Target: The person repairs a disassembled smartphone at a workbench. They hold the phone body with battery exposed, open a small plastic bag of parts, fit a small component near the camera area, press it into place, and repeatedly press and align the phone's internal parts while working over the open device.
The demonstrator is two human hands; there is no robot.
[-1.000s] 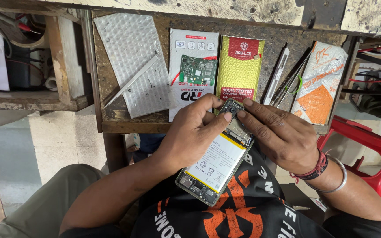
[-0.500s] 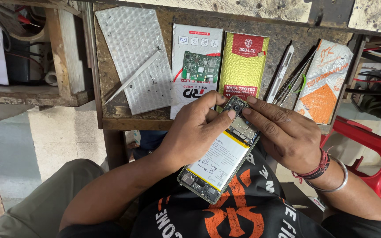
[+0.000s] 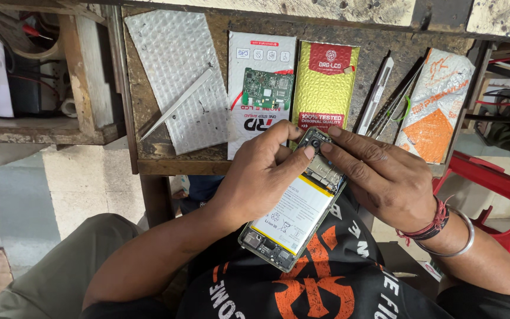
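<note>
Bare metal and circuitry exposed on the opened phone (image 3: 295,215), back cover off, held tilted over the lap, below the bench (image 3: 172,165) edge. Left hand (image 3: 261,174) and right hand (image 3: 379,177) pinching its top end by the camera. Likely risks: slipping from fingertips, pressing too hard on fragile parts.

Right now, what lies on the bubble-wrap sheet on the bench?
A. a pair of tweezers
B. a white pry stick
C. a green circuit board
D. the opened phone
B: a white pry stick lies slantwise on the bubble-wrap sheet, while the circuit board sits on the white package and both hands hold the phone.
</note>
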